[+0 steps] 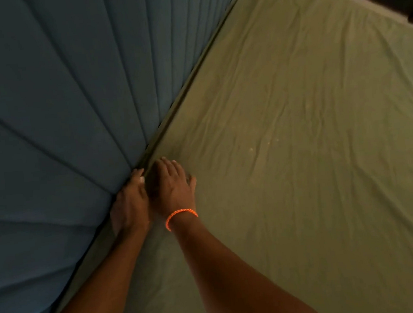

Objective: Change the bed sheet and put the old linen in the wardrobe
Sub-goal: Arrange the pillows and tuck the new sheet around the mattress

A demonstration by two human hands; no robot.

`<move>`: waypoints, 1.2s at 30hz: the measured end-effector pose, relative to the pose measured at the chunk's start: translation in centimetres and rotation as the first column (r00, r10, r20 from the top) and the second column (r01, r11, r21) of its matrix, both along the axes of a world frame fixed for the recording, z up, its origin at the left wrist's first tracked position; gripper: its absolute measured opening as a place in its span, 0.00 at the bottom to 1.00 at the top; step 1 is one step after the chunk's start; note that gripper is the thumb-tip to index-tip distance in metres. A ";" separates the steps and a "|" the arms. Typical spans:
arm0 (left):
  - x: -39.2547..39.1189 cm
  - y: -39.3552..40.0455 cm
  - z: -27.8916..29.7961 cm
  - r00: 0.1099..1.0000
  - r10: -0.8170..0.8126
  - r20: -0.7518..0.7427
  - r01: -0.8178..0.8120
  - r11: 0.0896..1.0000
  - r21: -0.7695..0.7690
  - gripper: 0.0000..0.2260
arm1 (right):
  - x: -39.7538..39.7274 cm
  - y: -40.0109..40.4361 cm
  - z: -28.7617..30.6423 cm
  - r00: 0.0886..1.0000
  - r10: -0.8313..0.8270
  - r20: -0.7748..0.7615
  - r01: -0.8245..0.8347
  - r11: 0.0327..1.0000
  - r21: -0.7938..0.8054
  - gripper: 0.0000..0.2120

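both hands flat, holding nothing: left hand (130,205) & right hand (171,184) press the wrinkled olive-green cotton bed sheet (297,123) at the blue padded fabric headboard (58,106); best tuck deep, then smooth outward.

The olive-green bed sheet (297,123) lies spread over the mattress, lightly creased, its edge against the headboard.

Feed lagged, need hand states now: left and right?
Left hand: open, fingers pushed into the gap by the blue headboard.
Right hand: open, flat on the green sheet.
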State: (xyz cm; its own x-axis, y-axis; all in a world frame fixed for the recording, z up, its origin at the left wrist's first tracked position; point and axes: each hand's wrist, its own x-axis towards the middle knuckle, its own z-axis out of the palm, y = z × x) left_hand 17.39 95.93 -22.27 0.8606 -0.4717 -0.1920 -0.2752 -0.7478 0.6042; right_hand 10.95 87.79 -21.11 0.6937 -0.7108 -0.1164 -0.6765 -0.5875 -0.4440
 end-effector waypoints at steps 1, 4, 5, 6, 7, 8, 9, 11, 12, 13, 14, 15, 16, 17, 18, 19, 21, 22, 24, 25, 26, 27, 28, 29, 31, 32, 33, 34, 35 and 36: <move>0.2 0.6 -0.6 0.996 -0.088 0.032 0.088 0.996 0.000 0.21 | 0.5 -0.7 0.1 0.999 -0.006 0.047 0.005 1.000 0.003 0.28; 0.0 1.7 -1.5 0.968 -0.218 0.124 0.204 0.972 0.116 0.24 | 2.0 -2.7 2.1 0.998 0.056 -0.011 -0.054 0.992 0.112 0.39; 0.0 1.7 -1.7 0.965 -0.225 0.133 0.204 0.966 0.157 0.24 | 2.6 -3.2 2.4 0.995 0.078 -0.065 -0.070 0.991 0.117 0.38; -0.4 1.7 -1.6 0.965 -0.218 0.145 0.188 0.963 0.194 0.24 | 3.2 -3.8 2.3 0.988 0.100 -0.115 -0.088 0.990 0.110 0.35; -0.6 1.6 -1.4 0.970 -0.188 0.152 0.150 0.961 0.234 0.22 | 4.0 -4.2 2.0 0.981 0.126 -0.150 -0.110 0.987 0.113 0.33; -0.6 1.3 -1.2 0.979 -0.149 0.136 0.108 0.957 0.270 0.19 | 4.9 -4.5 1.5 0.973 0.156 -0.171 -0.134 0.982 0.131 0.32; -0.5 0.8 -0.9 0.988 -0.110 0.104 0.072 0.946 0.316 0.16 | 5.7 -4.6 1.1 0.966 0.178 -0.189 -0.149 0.976 0.157 0.32; -0.3 0.2 -0.9 0.995 -0.060 0.075 0.028 0.929 0.370 0.13 | 6.6 -5.0 0.2 0.950 0.220 -0.220 -0.182 0.967 0.180 0.34; -0.3 0.2 -0.8 0.997 -0.049 0.059 0.024 0.926 0.377 0.13 | 6.7 -5.3 -0.2 0.941 0.247 -0.231 -0.206 0.961 0.187 0.34; -0.4 0.1 -0.6 0.998 -0.048 0.051 0.025 0.925 0.379 0.13 | 6.7 -5.6 -0.5 0.933 0.273 -0.235 -0.229 0.953 0.199 0.33; -0.6 0.0 -0.5 0.996 -0.055 0.064 0.027 0.926 0.377 0.13 | 6.6 -5.7 -0.4 0.930 0.286 -0.230 -0.236 0.945 0.225 0.33; -0.7 0.0 -0.4 0.995 -0.066 0.072 0.035 0.927 0.375 0.12 | 6.5 -6.0 -0.2 0.932 0.293 -0.213 -0.237 0.938 0.252 0.33; -0.8 -0.1 -0.4 0.993 -0.078 0.086 0.040 0.924 0.379 0.11 | 6.5 -6.5 0.2 0.938 0.288 -0.193 -0.227 0.931 0.286 0.32; -1.0 -0.1 -0.3 0.989 -0.083 0.119 0.032 0.924 0.380 0.10 | 6.6 -7.1 0.6 0.946 0.278 -0.169 -0.207 0.916 0.344 0.31; -1.4 0.1 -0.3 0.983 -0.078 0.163 0.013 0.931 0.366 0.11 | 6.7 -7.6 1.2 0.959 0.245 -0.143 -0.167 0.896 0.411 0.28; -2.1 0.4 -0.1 0.973 -0.080 0.216 0.002 0.941 0.339 0.15 | 6.7 -8.0 1.6 0.977 0.180 -0.113 -0.106 0.875 0.472 0.25; -4.4 1.4 0.6 0.929 -0.159 0.333 0.068 0.961 0.269 0.24 | 6.4 -7.9 2.2 0.996 0.037 -0.087 0.026 0.781 0.623 0.21; -5.5 1.6 1.3 0.902 -0.192 0.386 0.106 0.967 0.234 0.26 | 6.1 -7.7 2.6 0.996 -0.055 -0.070 0.088 0.705 0.704 0.20; -8.2 1.6 1.7 0.909 -0.187 0.373 0.143 0.979 0.143 0.27 | 4.6 -6.6 2.7 0.957 -0.288 0.040 0.133 0.557 0.820 0.16; -9.5 1.3 1.6 0.923 -0.183 0.338 0.166 0.983 0.080 0.27 | 3.4 -5.8 2.9 0.916 -0.387 0.109 0.128 0.537 0.834 0.12; -11.0 1.1 1.0 0.917 -0.224 0.331 0.226 0.974 0.032 0.27 | 1.5 -5.3 3.1 0.863 -0.467 0.192 0.128 0.570 0.812 0.11; -12.4 0.9 0.2 0.903 -0.265 0.339 0.281 0.960 0.003 0.26 | -0.7 -4.7 3.6 0.818 -0.509 0.269 0.155 0.645 0.748 0.13; -13.8 0.7 -0.2 0.881 -0.311 0.357 0.335 0.942 -0.006 0.25 | -3.2 -4.3 3.7 0.798 -0.504 0.331 0.208 0.744 0.635 0.15; -15.4 0.6 -0.1 0.863 -0.351 0.364 0.378 0.926 -0.003 0.24 | -6.2 -4.0 3.6 0.799 -0.471 0.374 0.263 0.833 0.486 0.18; -18.1 0.2 0.8 0.825 -0.434 0.361 0.462 0.887 0.010 0.26 | -12.2 -3.5 2.5 0.833 -0.382 0.400 0.331 0.924 0.194 0.24; -19.2 0.1 1.1 0.801 -0.480 0.358 0.501 0.865 0.038 0.28 | -14.9 -3.3 1.9 0.852 -0.353 0.386 0.347 0.934 0.088 0.26; -20.2 0.1 0.9 0.788 -0.510 0.345 0.519 0.852 0.072 0.29 | -17.3 -3.1 1.5 0.877 -0.327 0.353 0.348 0.937 0.002 0.26; -21.8 0.2 0.5 0.780 -0.527 0.338 0.523 0.845 0.108 0.29 | -20.1 -2.7 1.0 0.899 -0.306 0.313 0.343 0.937 -0.069 0.26; -23.1 0.1 0.1 0.772 -0.545 0.327 0.530 0.836 0.140 0.29 | -22.3 -2.3 0.5 0.922 -0.291 0.257 0.328 0.938 -0.114 0.25; -25.2 0.0 -0.2 0.758 -0.569 0.318 0.542 0.821 0.178 0.29 | -25.0 -1.7 -0.1 0.938 -0.289 0.192 0.317 0.938 -0.136 0.25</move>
State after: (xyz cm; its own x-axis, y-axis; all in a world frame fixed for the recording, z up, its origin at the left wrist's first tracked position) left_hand -7.83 95.94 -22.45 0.4662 -0.8846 0.0111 -0.8331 -0.4348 0.3418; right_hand -14.06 86.11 -21.23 0.4413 -0.8897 0.1173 -0.7583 -0.4396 -0.4814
